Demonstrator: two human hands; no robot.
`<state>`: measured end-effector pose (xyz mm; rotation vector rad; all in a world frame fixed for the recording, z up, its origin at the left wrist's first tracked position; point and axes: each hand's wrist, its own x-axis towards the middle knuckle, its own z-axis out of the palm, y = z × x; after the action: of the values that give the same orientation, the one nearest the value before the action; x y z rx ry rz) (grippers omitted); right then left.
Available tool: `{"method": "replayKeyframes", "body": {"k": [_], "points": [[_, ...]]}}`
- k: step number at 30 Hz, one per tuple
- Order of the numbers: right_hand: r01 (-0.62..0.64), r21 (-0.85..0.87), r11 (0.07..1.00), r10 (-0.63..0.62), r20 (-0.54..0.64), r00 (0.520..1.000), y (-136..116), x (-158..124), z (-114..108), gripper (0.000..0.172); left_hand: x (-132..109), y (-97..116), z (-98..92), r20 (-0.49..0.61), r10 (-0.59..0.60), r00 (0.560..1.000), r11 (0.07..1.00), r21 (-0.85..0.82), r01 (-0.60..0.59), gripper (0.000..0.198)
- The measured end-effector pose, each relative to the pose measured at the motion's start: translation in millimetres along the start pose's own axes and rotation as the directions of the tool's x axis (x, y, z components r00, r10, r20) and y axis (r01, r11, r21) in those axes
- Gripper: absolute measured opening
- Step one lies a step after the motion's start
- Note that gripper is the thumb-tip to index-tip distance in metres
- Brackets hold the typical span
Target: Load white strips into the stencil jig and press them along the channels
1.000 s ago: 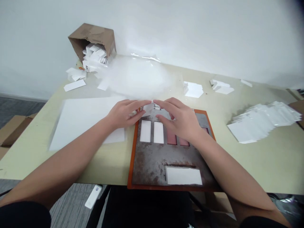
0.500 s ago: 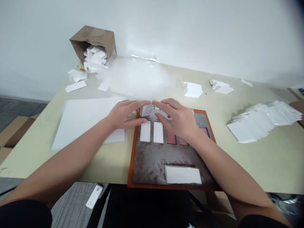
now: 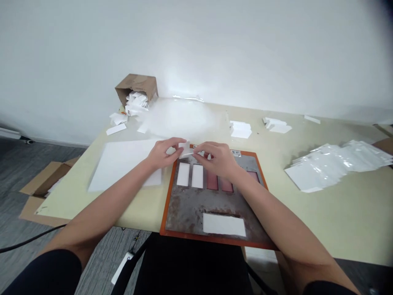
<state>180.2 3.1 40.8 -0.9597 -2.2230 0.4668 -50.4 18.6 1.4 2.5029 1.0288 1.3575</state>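
Over the far left part of a dark plate with an orange rim (image 3: 187,205), my left hand (image 3: 162,154) pinches a small, thin white sheet (image 3: 185,150) between thumb and fingers. My right hand (image 3: 217,159) grips the same sheet's right end in a closed pinch. The sheet looks bent, partly raised between the hands; its exact kind cannot be made out. Just below lie a white card (image 3: 183,174) and a second white card (image 3: 197,176), each in a slot. Pinkish slots (image 3: 212,181) continue to the right, partly covered by my right hand. A white stack (image 3: 224,225) sits in the plate's near slot.
A cardboard box (image 3: 139,82) spills white cards at the back left. Large white sheets (image 3: 123,159) lie left of the plate. Card stacks (image 3: 240,129) stand behind it, and a fanned row of wrapped white packs (image 3: 319,168) is at right. An open carton (image 3: 46,180) is on the floor.
My head view has tilted upward. My hands, whose fingertips met over the plate's far edge, have moved slightly apart, and the thin white sheet now shows between them.
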Motion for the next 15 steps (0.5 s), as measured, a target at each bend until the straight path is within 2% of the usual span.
{"method": "replayKeyframes", "body": {"k": [4,8,12,15], "points": [[-0.160,0.241,0.957,0.157,0.031,0.987,-1,-1,-29,0.021,15,2,6.0,-0.010,-0.059,0.998,0.998,0.017,0.060,0.020],[-0.340,0.433,0.835,0.323,0.115,0.939,14,-19,-49,0.030,32,8,24.1,-0.021,-0.136,0.990,0.991,0.010,0.136,0.029],[-0.501,0.498,0.708,0.430,0.259,0.865,39,-39,-47,0.036,35,18,40.3,0.002,-0.176,0.984,0.984,-0.014,0.176,0.032],[-0.569,0.521,0.636,0.483,0.306,0.820,48,-46,-40,0.037,28,22,40.0,0.027,-0.186,0.982,0.982,-0.027,0.187,0.028]]}}
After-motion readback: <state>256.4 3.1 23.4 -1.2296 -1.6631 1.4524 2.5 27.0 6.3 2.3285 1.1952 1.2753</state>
